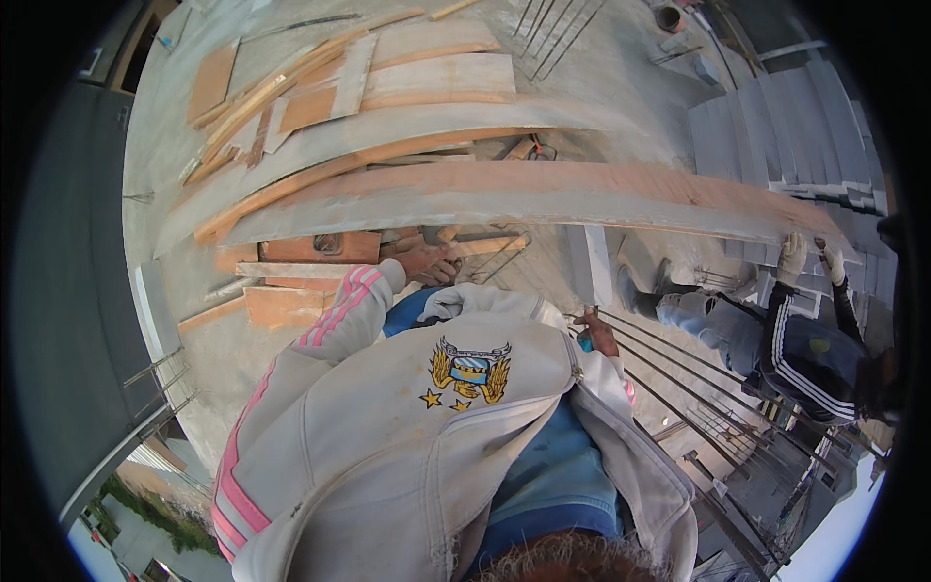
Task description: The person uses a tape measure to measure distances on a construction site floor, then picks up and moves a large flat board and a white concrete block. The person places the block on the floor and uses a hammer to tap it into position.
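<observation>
My left hand reaches forward, its fingers curled beside short wood pieces; what they hold, if anything, is hidden. Just right of it lies a light wood offcut. Close to my right side, my right hand is closed at the upper end of a steel reinforcing bar. Ahead of both hands a long wooden plank, grey with dried cement on its near part, stretches across the view. A co-worker's gloved hands are at its right end.
Reddish boards lie left of my left hand. Formwork panels and timbers are heaped on the far concrete floor. The co-worker bends at the right, near grey corrugated sheets. Several bars slant down at the lower right.
</observation>
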The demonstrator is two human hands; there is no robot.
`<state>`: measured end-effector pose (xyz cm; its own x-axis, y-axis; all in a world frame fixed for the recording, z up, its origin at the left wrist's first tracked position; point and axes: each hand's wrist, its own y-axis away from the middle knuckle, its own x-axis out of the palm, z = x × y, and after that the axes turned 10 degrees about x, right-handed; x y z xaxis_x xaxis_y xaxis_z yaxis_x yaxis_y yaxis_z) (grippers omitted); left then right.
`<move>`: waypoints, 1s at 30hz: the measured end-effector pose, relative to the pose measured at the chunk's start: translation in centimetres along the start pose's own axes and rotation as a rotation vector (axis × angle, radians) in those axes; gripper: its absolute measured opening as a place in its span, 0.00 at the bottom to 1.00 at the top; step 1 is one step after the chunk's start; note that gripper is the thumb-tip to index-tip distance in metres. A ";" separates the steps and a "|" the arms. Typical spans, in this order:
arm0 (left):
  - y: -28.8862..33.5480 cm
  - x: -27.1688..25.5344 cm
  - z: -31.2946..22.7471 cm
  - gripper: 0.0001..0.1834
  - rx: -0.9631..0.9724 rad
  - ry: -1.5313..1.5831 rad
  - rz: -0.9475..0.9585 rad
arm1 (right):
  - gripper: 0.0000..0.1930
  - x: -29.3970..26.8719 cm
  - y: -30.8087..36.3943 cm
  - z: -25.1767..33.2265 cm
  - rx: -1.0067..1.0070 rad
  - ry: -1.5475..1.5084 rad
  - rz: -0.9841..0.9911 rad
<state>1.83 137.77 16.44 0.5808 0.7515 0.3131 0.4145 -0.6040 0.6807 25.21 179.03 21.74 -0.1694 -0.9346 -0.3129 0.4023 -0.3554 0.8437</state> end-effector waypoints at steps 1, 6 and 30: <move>-0.2 -1.3 1.5 0.45 -0.060 0.139 -0.081 | 0.27 0.0 0.4 0.0 -0.011 0.001 0.000; -2.1 -6.2 6.1 0.64 0.085 0.753 -0.559 | 0.30 0.0 1.0 -1.3 0.084 -0.021 -0.005; -5.1 6.5 -8.6 0.24 0.473 0.530 -0.279 | 0.23 1.3 -0.5 -3.6 -0.184 0.349 0.034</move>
<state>-2.56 148.05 20.69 0.0458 0.8480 0.5280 0.8219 -0.3324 0.4626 28.07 177.92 19.37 0.1507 -0.8841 -0.4422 0.5623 -0.2913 0.7739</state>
